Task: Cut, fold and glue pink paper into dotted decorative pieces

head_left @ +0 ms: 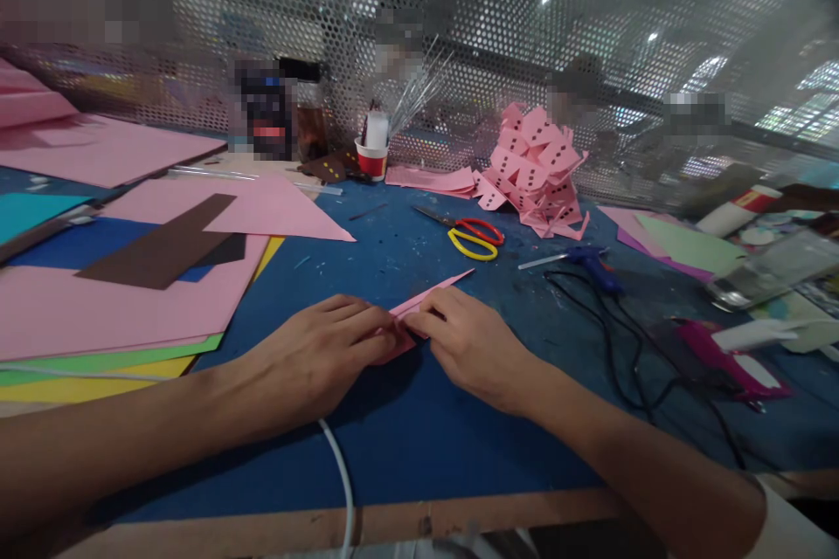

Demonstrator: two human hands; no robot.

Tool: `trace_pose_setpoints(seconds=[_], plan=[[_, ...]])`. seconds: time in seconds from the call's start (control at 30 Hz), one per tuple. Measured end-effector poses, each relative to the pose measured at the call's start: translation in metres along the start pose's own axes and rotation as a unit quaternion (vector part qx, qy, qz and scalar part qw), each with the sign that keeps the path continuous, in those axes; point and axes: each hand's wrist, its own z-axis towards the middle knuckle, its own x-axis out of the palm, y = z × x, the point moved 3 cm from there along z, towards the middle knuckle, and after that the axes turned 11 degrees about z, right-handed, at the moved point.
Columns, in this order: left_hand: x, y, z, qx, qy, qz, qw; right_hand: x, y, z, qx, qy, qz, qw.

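A small pink paper piece (426,297) lies on the blue table mat (406,437), folded, with a pointed tip sticking out toward the scissors. My left hand (321,358) rests palm down on its left part, fingers curled and pressing the paper. My right hand (465,345) pinches the paper's right part between thumb and fingers. Most of the paper is hidden under both hands.
Scissors with red and yellow handles (472,236) lie behind the hands. A blue glue gun (590,266) with a black cord lies at the right. Sheets of pink, brown, green and yellow paper (131,297) cover the left. A pile of cut pink pieces (537,170) and a cup (371,159) stand at the back.
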Motion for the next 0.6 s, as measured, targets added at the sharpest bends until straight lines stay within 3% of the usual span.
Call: trace_pose_setpoints(seconds=[0.27,0.47,0.6], plan=[[0.001,0.0,-0.002,0.012,0.011,0.02,1.0,0.003,0.003,0.0,-0.022,0.014,-0.057,0.998],[-0.001,-0.001,-0.001,0.008,-0.009,0.022,1.0,-0.009,-0.009,0.0,0.009,-0.083,-0.051,0.995],[-0.005,-0.003,0.001,0.006,-0.018,0.002,1.0,-0.007,-0.018,0.002,0.012,-0.06,-0.068,0.996]])
